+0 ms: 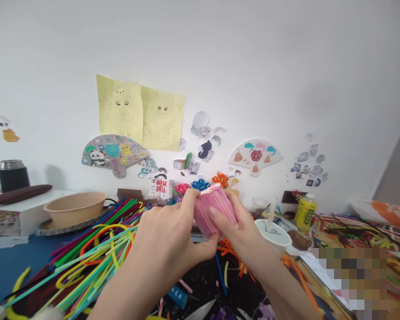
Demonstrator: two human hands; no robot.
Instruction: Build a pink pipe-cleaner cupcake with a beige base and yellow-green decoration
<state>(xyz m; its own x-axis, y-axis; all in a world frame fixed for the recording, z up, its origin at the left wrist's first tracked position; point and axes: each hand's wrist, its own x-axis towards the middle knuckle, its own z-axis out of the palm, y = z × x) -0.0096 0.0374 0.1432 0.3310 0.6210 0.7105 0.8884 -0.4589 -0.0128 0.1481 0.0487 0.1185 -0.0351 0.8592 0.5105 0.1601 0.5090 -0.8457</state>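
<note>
Above the middle of the table I hold a small pink ribbed cylinder (204, 218), which looks wrapped in rows of pipe cleaner. It is tilted, with a paler pink rim at its upper end. My left hand (171, 233) grips it from the left, fingers curled behind it and the thumb under its lower edge. From the right, my right hand (242, 229) closes on it, its thumb pressing the ribbed side. Behind it stand pipe-cleaner flowers in pink, blue (200, 184) and orange (220, 179). The cylinder's far side and some fingertips are hidden.
Loose coloured pipe cleaners (96, 255) cover the left side. A beige basin (75, 209) stands behind them. On the right are a white lidded cup (274, 235) and a yellow bottle (305, 213). Pointed metal blades (205, 310) lie at the front among scraps.
</note>
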